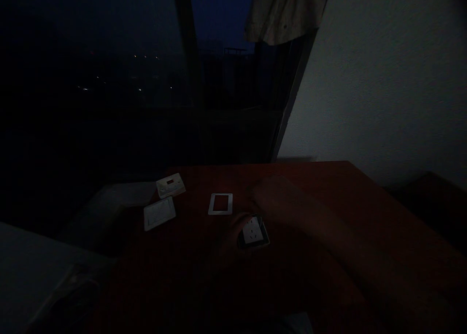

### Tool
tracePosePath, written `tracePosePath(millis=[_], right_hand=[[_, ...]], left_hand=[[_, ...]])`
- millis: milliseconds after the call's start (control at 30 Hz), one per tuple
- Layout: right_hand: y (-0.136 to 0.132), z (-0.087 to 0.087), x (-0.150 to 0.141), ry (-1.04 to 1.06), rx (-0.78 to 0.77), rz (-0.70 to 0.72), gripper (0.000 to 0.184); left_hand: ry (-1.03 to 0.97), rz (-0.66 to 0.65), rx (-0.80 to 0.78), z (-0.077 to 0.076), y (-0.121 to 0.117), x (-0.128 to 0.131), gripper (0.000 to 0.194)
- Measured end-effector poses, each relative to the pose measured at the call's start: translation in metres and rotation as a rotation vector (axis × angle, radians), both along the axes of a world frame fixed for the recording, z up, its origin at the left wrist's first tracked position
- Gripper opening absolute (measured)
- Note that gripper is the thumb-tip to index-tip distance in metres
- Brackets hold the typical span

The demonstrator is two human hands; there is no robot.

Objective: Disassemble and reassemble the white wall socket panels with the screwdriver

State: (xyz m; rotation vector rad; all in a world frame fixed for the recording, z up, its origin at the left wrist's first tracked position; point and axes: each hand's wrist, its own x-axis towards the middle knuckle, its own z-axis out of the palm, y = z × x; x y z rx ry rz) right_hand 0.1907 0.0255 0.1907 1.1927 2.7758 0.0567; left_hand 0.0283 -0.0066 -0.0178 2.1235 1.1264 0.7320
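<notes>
My left hand (229, 240) is wrapped round a wall socket (252, 231), whose white face with dark slots is turned up towards me. A dark border surrounds that face, with a pale edge at its right. My right hand (270, 194) is just beyond the socket, low over the red-brown table (321, 183). Its fingers are lost in the dark, so whether they hold anything cannot be made out. Left of my right hand lies a white square frame (229, 205) with an open middle.
At the table's left side lie a white plate (159, 213) and a pale box-like piece (170, 185) with a small rectangular opening. Behind the table is a dark window with a hanging cloth (288, 12). A pale wall (372, 81) stands at the right.
</notes>
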Motion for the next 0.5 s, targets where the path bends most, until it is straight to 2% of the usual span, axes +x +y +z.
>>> tracePosePath(millis=[67, 133, 200, 267, 367, 500], right_hand=[[0.005, -0.004, 0.006, 0.054, 0.004, 0.069, 0.019], [0.013, -0.012, 0.015, 0.123, 0.014, 0.056, 0.022], [0.023, -0.022, 0.025, 0.203, 0.039, -0.055, 0.030], [0.030, -0.033, 0.035, 0.279, 0.098, -0.244, 0.033], [0.035, -0.044, 0.045, 0.276, 0.166, -0.501, 0.038], [0.028, -0.041, 0.053, 0.117, 0.176, -0.605, 0.045]], left_hand=[[-0.007, -0.004, -0.002, -0.001, 0.000, 0.000, 0.081], [-0.028, -0.023, 0.005, 0.000, 0.001, 0.000, 0.080], [-0.053, -0.046, -0.001, 0.002, 0.002, 0.000, 0.079], [-0.061, -0.058, -0.022, 0.004, 0.002, -0.001, 0.079], [-0.064, -0.047, -0.041, 0.006, 0.002, -0.001, 0.080], [-0.072, -0.020, -0.033, 0.003, 0.001, 0.000, 0.079]])
